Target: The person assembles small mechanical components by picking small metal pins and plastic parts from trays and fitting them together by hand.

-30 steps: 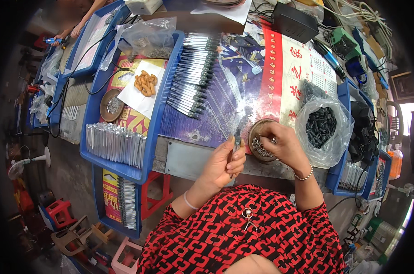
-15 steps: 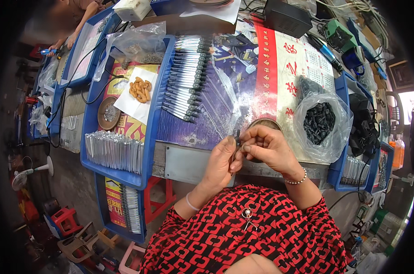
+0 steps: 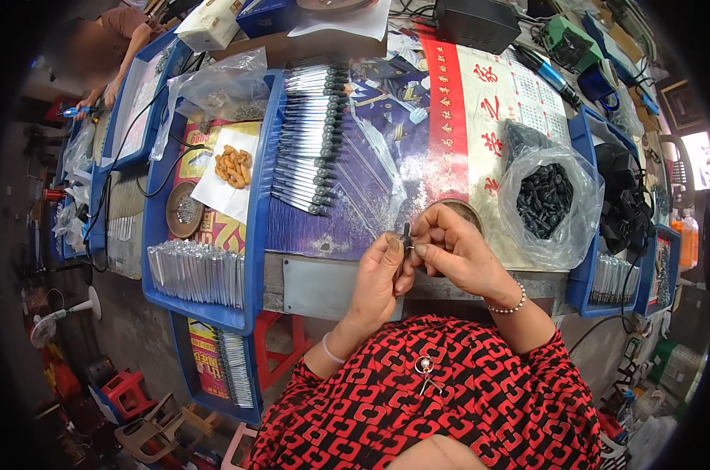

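Changed since a second ago: the bare right hand (image 3: 466, 254) has left the round brown bowl (image 3: 471, 207), now just beyond it, and meets the bare left hand (image 3: 380, 280). One narrow dark piece (image 3: 407, 229), near-upright, is pinched between left thumb and fingers. Right fingertips bunch beside it; their hold cannot be told.

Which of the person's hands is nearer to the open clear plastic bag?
Right. The right hand is to the left of the clear plastic bag, slightly lower in the picture; the left hand is farther left.
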{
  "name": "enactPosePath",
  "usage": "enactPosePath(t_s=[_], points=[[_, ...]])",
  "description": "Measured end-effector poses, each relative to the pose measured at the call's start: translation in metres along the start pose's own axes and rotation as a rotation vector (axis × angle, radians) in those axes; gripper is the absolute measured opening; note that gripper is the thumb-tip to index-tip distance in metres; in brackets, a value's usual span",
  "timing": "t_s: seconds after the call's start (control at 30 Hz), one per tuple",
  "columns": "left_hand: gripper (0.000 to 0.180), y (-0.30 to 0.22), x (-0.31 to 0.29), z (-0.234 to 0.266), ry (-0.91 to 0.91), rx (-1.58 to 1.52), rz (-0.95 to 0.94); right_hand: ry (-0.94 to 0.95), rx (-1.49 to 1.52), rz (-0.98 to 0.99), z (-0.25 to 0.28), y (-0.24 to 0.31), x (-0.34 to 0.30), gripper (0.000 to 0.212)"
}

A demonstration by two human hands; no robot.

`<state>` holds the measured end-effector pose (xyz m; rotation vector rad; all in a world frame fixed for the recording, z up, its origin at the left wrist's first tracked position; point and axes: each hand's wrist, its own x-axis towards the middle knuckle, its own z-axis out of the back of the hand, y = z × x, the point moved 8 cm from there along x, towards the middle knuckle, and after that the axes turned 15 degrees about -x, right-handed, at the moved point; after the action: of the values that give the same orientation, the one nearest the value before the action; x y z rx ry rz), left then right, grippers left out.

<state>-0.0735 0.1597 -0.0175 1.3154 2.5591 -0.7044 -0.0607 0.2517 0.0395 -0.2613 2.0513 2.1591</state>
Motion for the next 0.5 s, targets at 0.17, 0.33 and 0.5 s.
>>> enactPosePath(t_s=[0.17,0.33,0.5], points=[[0.023,-0.004,-0.002,-0.003,-0.004,0.109,-0.087,-0.026,-0.094,-0.047,0.003,0.001,0.000,0.017],[0.019,-0.008,-0.004,-0.009,0.022,0.187,-0.152,0.027,0.049,-0.001,0.003,0.001,0.001,0.019],[0.018,-0.003,-0.001,-0.004,0.031,0.219,-0.141,-0.032,-0.195,0.000,0.008,-0.001,-0.004,0.021]])
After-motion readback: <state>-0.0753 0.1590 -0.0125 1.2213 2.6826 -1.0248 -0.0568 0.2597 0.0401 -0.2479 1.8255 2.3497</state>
